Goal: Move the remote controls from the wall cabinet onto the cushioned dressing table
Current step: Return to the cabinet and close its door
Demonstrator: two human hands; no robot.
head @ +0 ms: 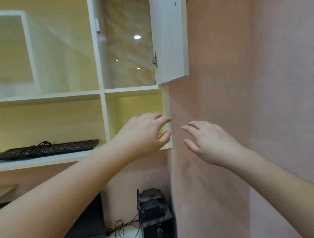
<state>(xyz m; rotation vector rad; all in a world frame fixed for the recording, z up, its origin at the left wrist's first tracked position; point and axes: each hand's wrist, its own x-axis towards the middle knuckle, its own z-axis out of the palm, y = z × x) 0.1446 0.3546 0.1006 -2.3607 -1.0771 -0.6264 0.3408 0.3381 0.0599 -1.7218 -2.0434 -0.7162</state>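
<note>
Pink wall to our right, white wall cabinet (pixel 102 92) ahead, its upper right door (pixel 169 38) swung open. Lower left shelf carries two black keyboards (pixel 47 149); below, a dusty black speaker (pixel 155 215) and loose cables on the floor.

Remote controls: none visible to us. The upper compartment behind the open door looks bare; the floor of the lower right compartment is hidden behind our left hand (pixel 144 135). We cannot say where the remotes lie, nor which way their long axes point. The dressing table is out of view.

Hands: both bare and holding nothing. Left hand spread wide, fingers at the right edge of the lower compartment. Right hand (pixel 208 142) also spread, in front of the pink wall, just beside the cabinet's side.

Handling, as a judgement: remotes are usually light, rigid plastic, somewhat slick. We would pinch across the narrow width near mid-length, thumb on the button face, long axis in line with the palm.
</note>
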